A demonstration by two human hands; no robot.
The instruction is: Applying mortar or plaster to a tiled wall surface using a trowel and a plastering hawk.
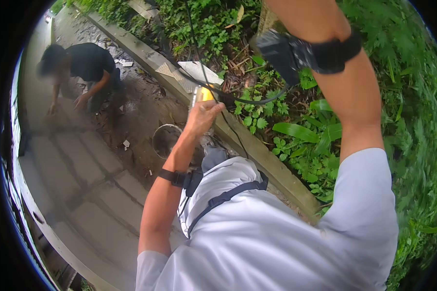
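Observation:
My left hand (204, 117) is closed around a yellow-and-silver object (204, 94), probably a corded power tool; blur and my fingers hide its exact kind. A thin black cord (233, 131) passes by my fingers and hangs down beside the kerb. Just past the object lie pale, flat sheets or tile boxes (182, 75). My right arm is lifted toward the top of the view, and its hand is cut off by the upper edge. A strapped black device sits on each forearm.
A bucket (166, 140) stands on the muddy ground below my left hand. Large grey tiles (90, 167) cover the walkway at left, where a person in dark clothes (90, 63) crouches with both hands low. A concrete kerb (272, 182) borders dense green plants (301, 131). White tile scraps (126, 144) are scattered about.

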